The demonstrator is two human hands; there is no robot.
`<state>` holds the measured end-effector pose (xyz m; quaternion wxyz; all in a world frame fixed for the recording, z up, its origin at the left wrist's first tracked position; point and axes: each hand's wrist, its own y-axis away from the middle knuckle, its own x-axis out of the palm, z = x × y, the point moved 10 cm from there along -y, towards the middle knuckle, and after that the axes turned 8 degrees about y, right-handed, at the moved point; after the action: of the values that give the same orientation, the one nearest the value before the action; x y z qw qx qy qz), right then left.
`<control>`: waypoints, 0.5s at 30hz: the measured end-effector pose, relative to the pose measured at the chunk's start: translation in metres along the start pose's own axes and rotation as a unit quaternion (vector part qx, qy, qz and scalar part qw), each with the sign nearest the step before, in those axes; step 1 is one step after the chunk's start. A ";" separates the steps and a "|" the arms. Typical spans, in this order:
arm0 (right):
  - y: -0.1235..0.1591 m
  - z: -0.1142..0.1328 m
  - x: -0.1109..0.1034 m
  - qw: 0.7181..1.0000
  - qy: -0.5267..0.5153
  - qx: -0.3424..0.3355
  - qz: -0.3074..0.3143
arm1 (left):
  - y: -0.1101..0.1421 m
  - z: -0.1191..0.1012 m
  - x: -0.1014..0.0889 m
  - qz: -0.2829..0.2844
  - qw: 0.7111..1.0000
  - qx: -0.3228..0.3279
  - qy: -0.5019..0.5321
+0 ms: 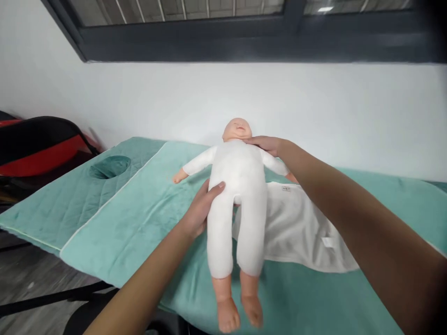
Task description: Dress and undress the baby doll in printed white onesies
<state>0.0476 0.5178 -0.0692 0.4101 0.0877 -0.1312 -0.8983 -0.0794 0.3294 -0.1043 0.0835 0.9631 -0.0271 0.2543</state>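
Observation:
A baby doll [239,163] with a white cloth body lies face up, its head toward the wall and its bare feet toward me. My left hand [200,207] grips the doll's hip, thumb on top and the other fingers hidden beneath it. At the doll's neck and shoulder, my right hand [267,143] rests with its fingertips partly tucked out of sight. Under and beside the doll's legs, a white cloth garment [302,228] with small labels is spread flat.
The doll lies on a green padded massage bed [139,223] with a face hole [110,166] at its left end. Black and red chairs [42,149] stand at the far left. Behind the bed rises a white wall [157,100] below a dark window frame [195,39].

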 end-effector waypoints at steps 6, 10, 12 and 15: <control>0.149 -0.045 -0.048 0.994 0.088 0.022 -0.059 | 0.032 0.085 0.105 0.017 1.000 -0.011 0.013; 0.202 -0.102 -0.062 0.988 0.120 0.032 -0.097 | 0.044 0.147 0.137 0.030 0.998 -0.043 0.015; 0.213 -0.122 -0.070 0.981 0.137 0.028 -0.137 | 0.046 0.167 0.145 0.033 0.997 -0.060 0.017; 0.218 -0.137 -0.081 0.961 0.189 0.038 -0.196 | 0.048 0.177 0.142 0.024 0.997 -0.069 -0.009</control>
<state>0.2922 0.4198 -0.1282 0.2395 0.2951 -0.0654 -0.9227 0.1255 0.2498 -0.1786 0.1439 0.9562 -0.0684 0.2455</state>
